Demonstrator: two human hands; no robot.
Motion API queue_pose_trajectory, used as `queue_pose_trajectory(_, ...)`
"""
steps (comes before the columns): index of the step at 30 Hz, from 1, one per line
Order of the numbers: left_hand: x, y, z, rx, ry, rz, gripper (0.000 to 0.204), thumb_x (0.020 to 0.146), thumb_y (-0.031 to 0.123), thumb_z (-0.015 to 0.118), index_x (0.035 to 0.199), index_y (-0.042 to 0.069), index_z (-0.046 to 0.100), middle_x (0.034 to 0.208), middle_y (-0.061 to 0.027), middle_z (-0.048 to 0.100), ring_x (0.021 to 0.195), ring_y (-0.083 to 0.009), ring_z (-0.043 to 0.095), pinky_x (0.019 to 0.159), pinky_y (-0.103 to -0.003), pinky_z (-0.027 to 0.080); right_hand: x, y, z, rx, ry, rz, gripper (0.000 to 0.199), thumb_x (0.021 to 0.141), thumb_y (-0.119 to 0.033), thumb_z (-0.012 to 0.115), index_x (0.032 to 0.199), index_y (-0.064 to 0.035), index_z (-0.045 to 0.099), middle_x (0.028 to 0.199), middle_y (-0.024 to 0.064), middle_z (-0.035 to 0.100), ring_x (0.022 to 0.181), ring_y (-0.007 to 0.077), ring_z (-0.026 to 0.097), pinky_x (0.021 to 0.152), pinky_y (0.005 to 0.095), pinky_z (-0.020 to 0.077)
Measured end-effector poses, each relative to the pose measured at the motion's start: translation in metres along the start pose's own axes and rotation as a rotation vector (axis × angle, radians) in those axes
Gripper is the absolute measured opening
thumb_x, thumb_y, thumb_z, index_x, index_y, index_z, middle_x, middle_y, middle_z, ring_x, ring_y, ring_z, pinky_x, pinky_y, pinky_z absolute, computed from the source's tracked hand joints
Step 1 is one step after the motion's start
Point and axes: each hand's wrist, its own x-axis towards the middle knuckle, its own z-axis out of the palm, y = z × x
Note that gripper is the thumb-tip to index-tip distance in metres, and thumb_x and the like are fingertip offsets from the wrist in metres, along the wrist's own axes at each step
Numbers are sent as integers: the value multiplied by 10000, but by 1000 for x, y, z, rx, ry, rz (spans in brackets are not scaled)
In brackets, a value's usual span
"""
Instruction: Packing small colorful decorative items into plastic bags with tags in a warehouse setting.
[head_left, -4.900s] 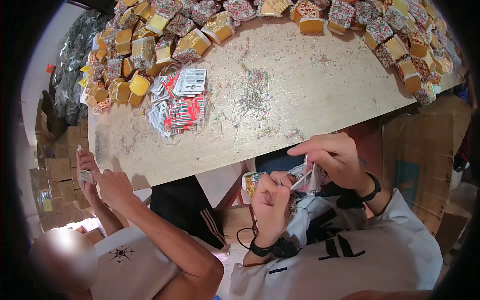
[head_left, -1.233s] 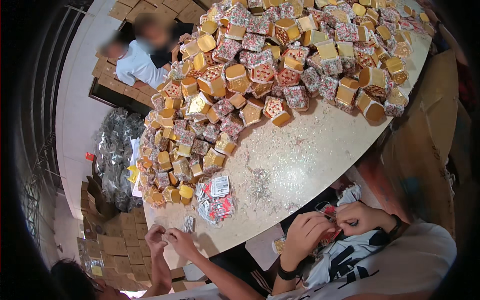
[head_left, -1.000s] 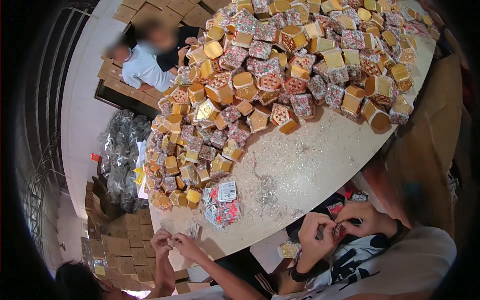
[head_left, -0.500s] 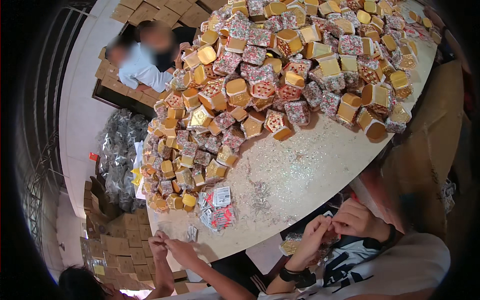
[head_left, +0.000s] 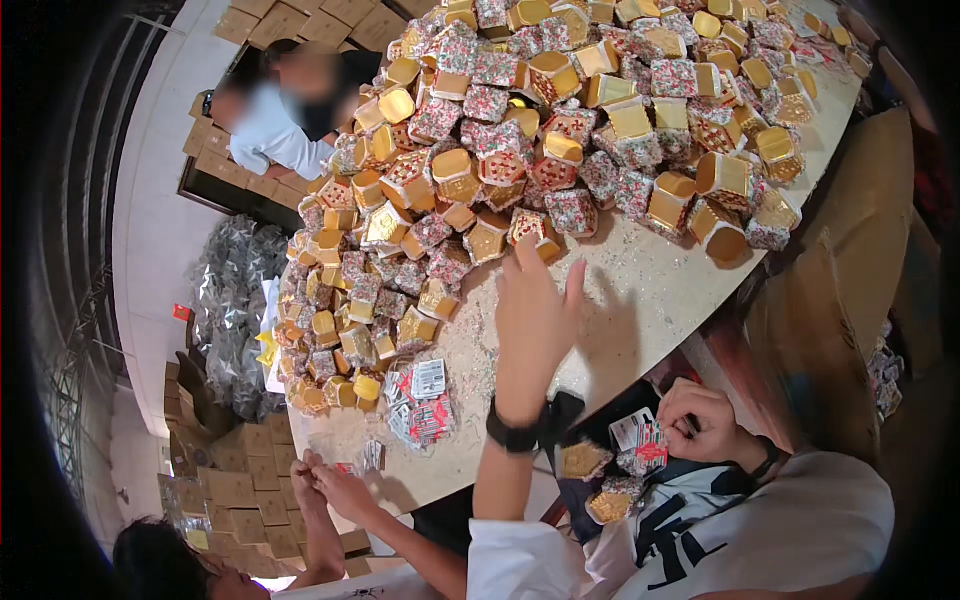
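Head view: left hand (head_left: 535,310), fingers spread and empty, reaches up over the table (head_left: 650,290) toward the nearest gold-and-floral box (head_left: 530,228) at the pile's near edge. Right hand (head_left: 705,422) pinches a small red-and-white packet (head_left: 640,445) below the table's near edge, apparently ready for filling.

Box pile (head_left: 560,130) is running off the top edge, far boxes too small to tell apart. Right hand (head_left: 705,425) is curling around a small red-and-white packet (head_left: 640,445), hiding most of it. Left hand (head_left: 535,320) is covering part of the speckled tabletop (head_left: 650,290). A neighbouring person's hands (head_left: 330,485) are hiding whatever they are pinching. Brown blurred shape (head_left: 830,310) at right is unreadable.
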Motion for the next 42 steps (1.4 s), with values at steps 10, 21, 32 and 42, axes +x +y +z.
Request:
queue_pose_trajectory(10, 45, -73, 73, -77, 13, -191, 480, 755, 195, 660, 1090, -44, 413, 1082, -362, 424, 831, -510, 556, 723, -505, 471, -4, 0, 4, 150, -66, 137, 122, 709, 30, 643, 788, -18, 562, 742, 64, 573, 605, 121, 488, 539, 248, 390)
queue_pose_trajectory(21, -69, 12, -21, -460, 371, -272, 598, 697, 46, 732, 1213, 8, 432, 1095, -144, 460, 1010, -290, 537, 897, -356, 469, 2, 13, -15, 323, -46, 307, 67, 769, -6, 624, 823, -22, 587, 997, 124, 653, 650, 42, 507, 576, 199, 414)
queue_pose_trajectory(32, -143, 46, -37, -1448, 636, -162, 977, 689, -43, 685, 1432, 183, 93, 1203, -234, 502, 1108, -331, 534, 830, -449, 518, -7, -35, -15, 546, -25, 232, 45, 802, 22, 577, 841, 1, 570, 968, 142, 627, 695, 77, 532, 609, 203, 423)
queue_pose_trajectory(42, -163, 19, -33, -160, 314, -82, 619, 579, -59, 631, 1174, 52, 501, 1172, -219, 508, 1089, -373, 504, 941, -432, 394, 43, -44, -12, 73, -57, -29, 140, 666, 80, 612, 740, -16, 543, 877, 153, 638, 722, 220, 603, 599, 257, 443)
